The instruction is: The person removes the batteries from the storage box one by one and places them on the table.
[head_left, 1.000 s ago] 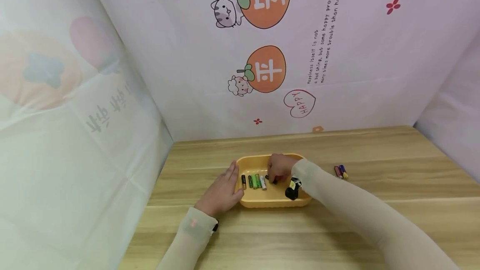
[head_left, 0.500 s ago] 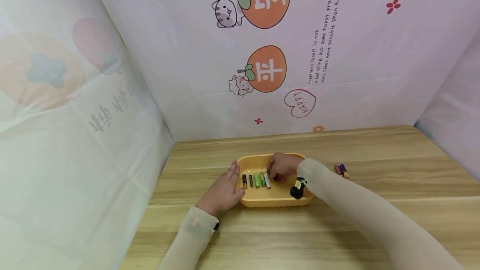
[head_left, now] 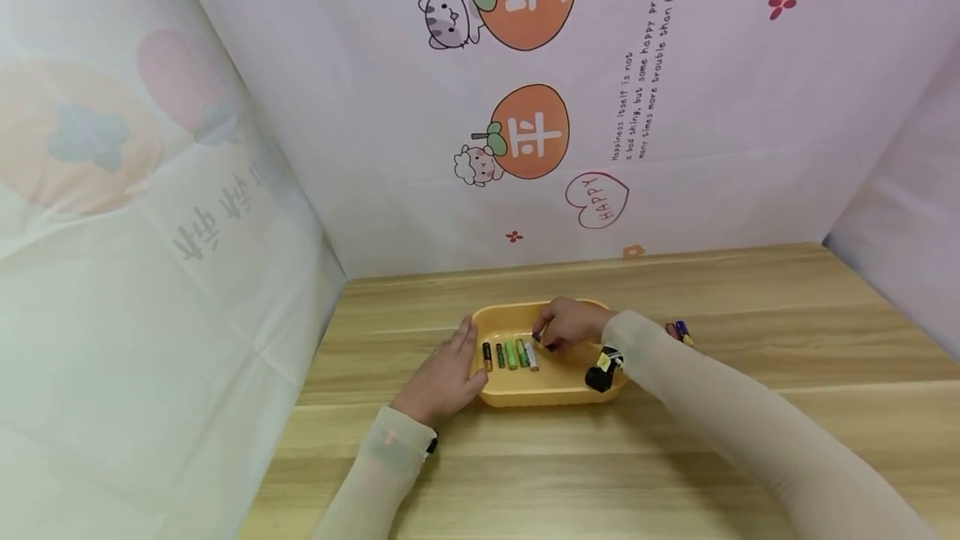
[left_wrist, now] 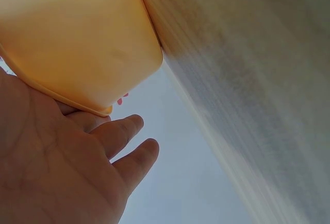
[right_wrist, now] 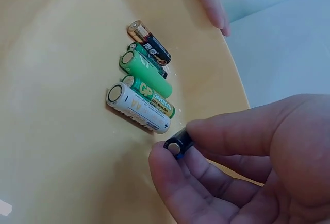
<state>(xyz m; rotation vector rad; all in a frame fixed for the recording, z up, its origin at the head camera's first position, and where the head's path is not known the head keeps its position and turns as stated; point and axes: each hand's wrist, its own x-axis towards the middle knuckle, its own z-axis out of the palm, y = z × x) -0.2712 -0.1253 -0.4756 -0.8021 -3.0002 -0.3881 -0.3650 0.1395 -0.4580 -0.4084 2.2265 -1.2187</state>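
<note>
A yellow plastic tray [head_left: 558, 380] sits on the table with a row of batteries in it. My left hand [head_left: 442, 377] rests against the tray's left end, fingers extended along the rim. Inside the tray, my right hand [head_left: 573, 322] pinches a dark battery [right_wrist: 178, 144] between thumb and fingertips, one flat end showing. Beside it in the right wrist view lie a white battery [right_wrist: 138, 109], a green GP battery [right_wrist: 154, 100], a light green battery [right_wrist: 146, 73], a dark green battery partly hidden behind that, and a black-and-copper battery [right_wrist: 149, 42].
Right of the tray, a red battery [head_left: 672, 330] and a blue battery [head_left: 683, 332] lie on the wooden table [head_left: 525, 473], partly behind the right sleeve. A printed white cloth [head_left: 390, 148] hangs along the table's back, and another covers the left side.
My right hand has shifted slightly right, with the dark battery in its fingers. The white and green batteries have moved a little rightward in the row. My left hand stays at the tray's end.
</note>
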